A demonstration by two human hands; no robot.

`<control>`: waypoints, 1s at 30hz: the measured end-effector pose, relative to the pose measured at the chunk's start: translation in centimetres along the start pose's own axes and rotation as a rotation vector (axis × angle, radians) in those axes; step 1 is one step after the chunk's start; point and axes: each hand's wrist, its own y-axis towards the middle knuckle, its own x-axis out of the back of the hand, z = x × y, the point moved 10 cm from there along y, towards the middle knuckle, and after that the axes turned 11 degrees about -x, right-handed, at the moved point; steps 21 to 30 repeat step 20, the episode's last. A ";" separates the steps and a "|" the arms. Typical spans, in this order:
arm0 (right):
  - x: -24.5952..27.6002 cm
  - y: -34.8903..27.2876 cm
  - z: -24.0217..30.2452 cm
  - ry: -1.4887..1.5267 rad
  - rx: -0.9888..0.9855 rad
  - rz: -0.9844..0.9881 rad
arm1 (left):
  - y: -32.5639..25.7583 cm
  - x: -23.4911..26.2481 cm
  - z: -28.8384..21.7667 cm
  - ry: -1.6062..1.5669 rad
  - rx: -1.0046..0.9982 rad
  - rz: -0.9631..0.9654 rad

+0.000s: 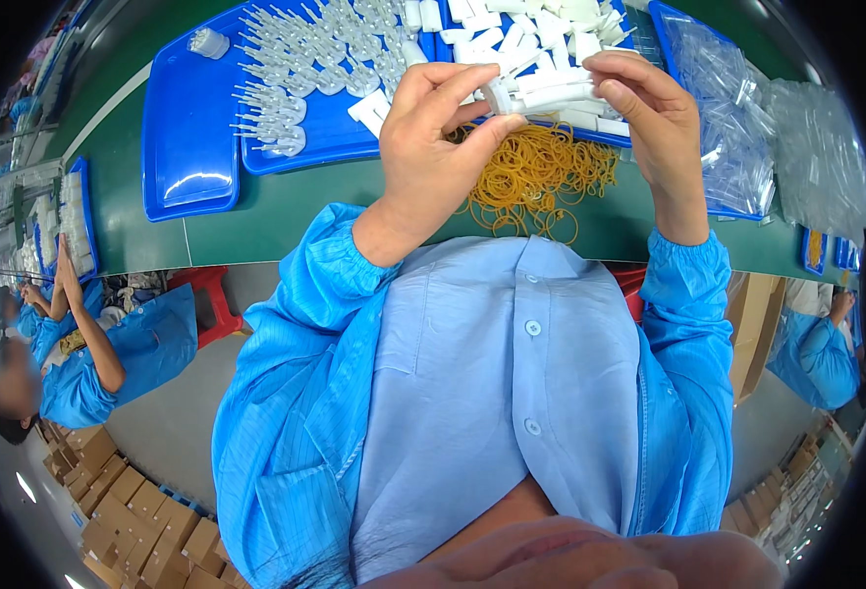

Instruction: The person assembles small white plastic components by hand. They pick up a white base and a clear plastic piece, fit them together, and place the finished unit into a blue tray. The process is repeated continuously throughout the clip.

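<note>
My left hand (428,147) pinches a clear round plastic piece (497,96) between thumb and fingers. Against it lies a white plastic tube (556,94), its other end gripped by the fingertips of my right hand (661,123). Whether the two pieces are joined I cannot tell. Just below them, a loose heap of yellow rubber bands (541,177) spreads over the green table (325,211). Behind my hands, white plastic parts (556,27) are piled in a blue tray. Many clear stemmed pieces (320,64) stand in the blue tray beside it.
At the left sits a blue tray (192,142) with a small bundle of parts (208,42). Clear plastic bags (821,147) and a blue tray of clear pieces (732,128) lie right. Co-workers (89,353) sit on both sides; a red stool (207,299) stands left.
</note>
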 end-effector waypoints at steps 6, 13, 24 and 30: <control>-1.5 -0.1 0.7 -0.170 0.116 0.063 | -0.3 -0.5 0.2 -0.090 0.022 0.006; -2.7 0.7 0.8 -0.237 0.140 0.076 | -0.5 0.1 0.6 -0.237 0.094 -0.058; -1.5 11.3 0.0 -0.831 0.234 -0.092 | -1.3 2.7 3.3 -0.420 0.209 -0.162; -1.5 11.3 0.0 -0.831 0.234 -0.092 | -1.3 2.7 3.3 -0.420 0.209 -0.162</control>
